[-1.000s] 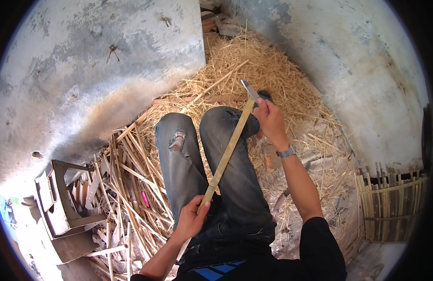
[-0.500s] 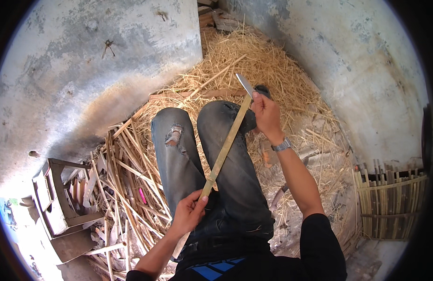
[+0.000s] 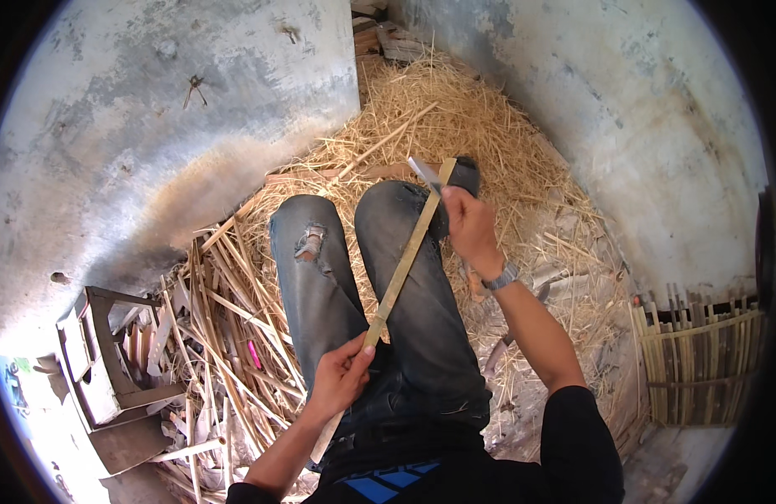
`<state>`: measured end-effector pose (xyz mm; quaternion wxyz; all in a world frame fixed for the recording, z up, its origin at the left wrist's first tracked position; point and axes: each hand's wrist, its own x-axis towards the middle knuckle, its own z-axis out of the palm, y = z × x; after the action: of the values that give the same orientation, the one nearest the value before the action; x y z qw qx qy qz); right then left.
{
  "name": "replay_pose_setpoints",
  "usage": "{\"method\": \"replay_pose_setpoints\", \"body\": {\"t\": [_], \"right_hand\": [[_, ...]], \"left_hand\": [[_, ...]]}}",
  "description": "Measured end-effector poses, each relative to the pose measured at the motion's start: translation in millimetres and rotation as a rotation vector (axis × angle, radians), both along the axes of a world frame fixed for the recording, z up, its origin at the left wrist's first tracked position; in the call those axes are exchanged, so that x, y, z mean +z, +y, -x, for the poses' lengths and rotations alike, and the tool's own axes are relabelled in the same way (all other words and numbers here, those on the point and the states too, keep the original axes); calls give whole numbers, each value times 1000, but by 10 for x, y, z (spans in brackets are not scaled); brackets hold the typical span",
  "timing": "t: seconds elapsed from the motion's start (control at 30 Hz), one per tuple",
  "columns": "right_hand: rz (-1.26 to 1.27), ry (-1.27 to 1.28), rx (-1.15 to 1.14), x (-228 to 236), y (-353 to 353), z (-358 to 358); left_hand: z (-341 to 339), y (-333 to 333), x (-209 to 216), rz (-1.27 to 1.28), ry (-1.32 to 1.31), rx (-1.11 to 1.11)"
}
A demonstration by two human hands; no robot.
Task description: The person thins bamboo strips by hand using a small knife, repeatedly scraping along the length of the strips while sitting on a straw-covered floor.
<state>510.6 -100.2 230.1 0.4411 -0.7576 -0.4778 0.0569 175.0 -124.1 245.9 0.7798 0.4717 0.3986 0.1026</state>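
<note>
A long, flat, yellow-green bamboo strip (image 3: 406, 257) lies slantwise over my thighs, its far end beyond my right knee. Its near part is pinched between the thumb and fingers of my left hand (image 3: 341, 380), close to my lap. My right hand (image 3: 472, 228) is closed round a knife whose handle its fingers hide. The blade (image 3: 423, 171), slightly blurred, crosses the strip a little short of its far tip and points up and left.
Loose straw (image 3: 472, 109) covers the ground ahead. Split bamboo pieces (image 3: 228, 311) pile up on the left beside a wooden frame (image 3: 123, 361). A woven bamboo basket (image 3: 699, 361) stands at the right wall. Plastered walls (image 3: 186, 118) meet at the back.
My right hand and the knife have moved down the strip toward me, so the strip's far tip now shows past the blade. The left hand stays almost in place.
</note>
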Motion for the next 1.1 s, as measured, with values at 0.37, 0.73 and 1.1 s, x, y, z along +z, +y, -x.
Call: {"method": "replay_pose_setpoints", "body": {"t": [0.37, 0.73, 1.1], "right_hand": [[54, 109, 18, 26, -183, 175], [55, 146, 136, 54, -331, 469], [132, 363, 222, 154, -364, 591]], "left_hand": [[-131, 111, -12, 27, -54, 21], [-451, 307, -48, 57, -52, 31], [-393, 416, -49, 241, -150, -22]]}}
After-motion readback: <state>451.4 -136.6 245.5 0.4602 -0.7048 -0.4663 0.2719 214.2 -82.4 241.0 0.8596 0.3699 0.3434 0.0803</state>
